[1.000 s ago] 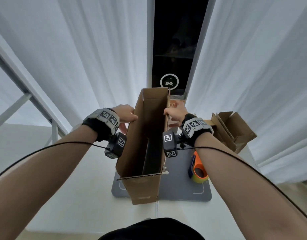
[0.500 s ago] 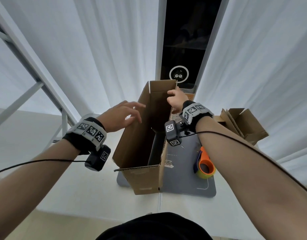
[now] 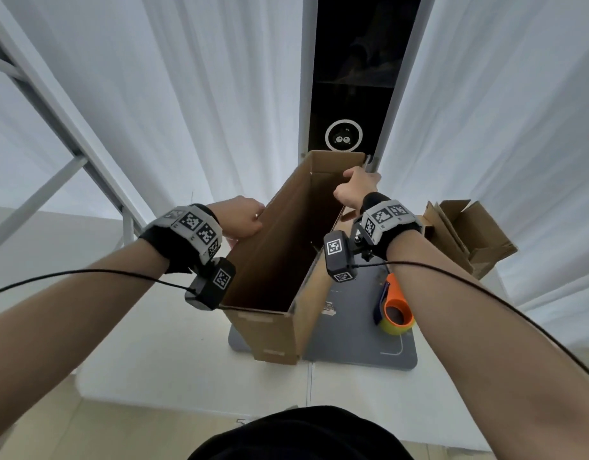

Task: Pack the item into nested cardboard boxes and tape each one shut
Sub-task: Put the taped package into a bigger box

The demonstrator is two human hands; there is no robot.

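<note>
Cardboard box [image 3: 280, 260] lengthwise away, open-topped

The scene is bright and evenly lit, with soft daylight diffusing through the white curtains [image 3: 220, 94] on both sides. Shadows are faint, though the inside of the tall cardboard box [image 3: 276, 260] is dark. A black panel [image 3: 353, 78] behind stays unlit. Wide-angle distortion bends the metal frame [image 3: 54, 104] and stretches both forearms toward the edges. Focus is mostly sharp.
</note>
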